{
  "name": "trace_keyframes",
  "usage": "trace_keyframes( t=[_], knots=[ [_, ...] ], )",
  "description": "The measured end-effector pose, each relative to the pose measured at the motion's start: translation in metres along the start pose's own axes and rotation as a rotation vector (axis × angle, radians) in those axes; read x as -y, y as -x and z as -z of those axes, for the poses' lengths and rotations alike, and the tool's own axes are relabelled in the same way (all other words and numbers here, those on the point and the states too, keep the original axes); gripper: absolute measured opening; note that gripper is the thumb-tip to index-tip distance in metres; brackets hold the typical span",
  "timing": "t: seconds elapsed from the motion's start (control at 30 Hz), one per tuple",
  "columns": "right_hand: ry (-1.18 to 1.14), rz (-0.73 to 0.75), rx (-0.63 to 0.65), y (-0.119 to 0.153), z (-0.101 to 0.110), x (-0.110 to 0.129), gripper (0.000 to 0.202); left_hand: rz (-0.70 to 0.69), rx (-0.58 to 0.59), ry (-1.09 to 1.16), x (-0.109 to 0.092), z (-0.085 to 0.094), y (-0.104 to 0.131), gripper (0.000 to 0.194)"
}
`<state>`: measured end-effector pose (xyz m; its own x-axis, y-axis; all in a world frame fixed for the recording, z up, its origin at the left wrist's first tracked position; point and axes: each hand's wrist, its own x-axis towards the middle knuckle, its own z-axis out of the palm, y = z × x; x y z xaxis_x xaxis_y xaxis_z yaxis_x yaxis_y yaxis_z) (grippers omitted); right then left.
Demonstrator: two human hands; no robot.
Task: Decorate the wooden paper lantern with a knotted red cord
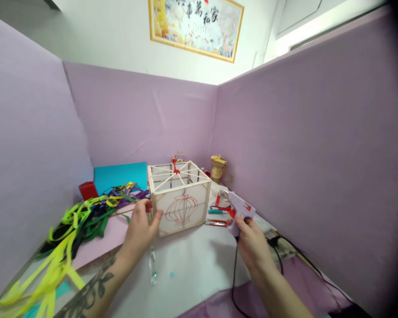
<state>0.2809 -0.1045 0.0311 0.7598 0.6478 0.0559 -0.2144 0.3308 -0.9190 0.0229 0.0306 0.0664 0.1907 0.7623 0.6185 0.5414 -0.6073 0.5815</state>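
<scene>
A box-shaped lantern (185,209) with pale panels and a wooden stick frame stands upright on the white table. Its front panel bears a red lantern drawing, and sticks cross over its open top to a red knot in the middle. My left hand (142,223) grips the lantern's left front edge, thumb on the front panel. In my right hand (253,238) is a light purple glue gun (240,206), its nozzle pointing up and left, to the right of the lantern and apart from it. A black cord hangs below it.
Yellow, green and purple strips (89,221) pile up at the left, near a blue sheet (121,176) and a red object (88,191). Scissors (219,223) and other tools lie right of the lantern. A straw-coloured item (218,168) stands behind. Purple partitions (146,115) surround the table.
</scene>
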Motion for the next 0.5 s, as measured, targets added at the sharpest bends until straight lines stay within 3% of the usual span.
trace_keyframes(
  t=[0.1, 0.27, 0.4, 0.5],
  knots=[
    [-0.008, -0.033, -0.090, -0.016, -0.001, -0.024, 0.056, 0.093, 0.158, 0.034, 0.000, 0.010, -0.016, 0.040],
    [0.113, -0.126, -0.128, -0.030, 0.002, -0.038, 0.062, 0.156, 0.241, -0.002, 0.010, 0.019, -0.030, 0.038],
    [0.343, -0.161, -0.153, -0.034, 0.009, -0.045, 0.074, 0.155, 0.285, -0.024, 0.019, 0.024, -0.033, 0.039],
    [0.555, -0.149, -0.123, -0.037, 0.014, -0.051, 0.080, 0.099, 0.470, -0.040, 0.021, 0.040, -0.046, 0.030]
  ],
)
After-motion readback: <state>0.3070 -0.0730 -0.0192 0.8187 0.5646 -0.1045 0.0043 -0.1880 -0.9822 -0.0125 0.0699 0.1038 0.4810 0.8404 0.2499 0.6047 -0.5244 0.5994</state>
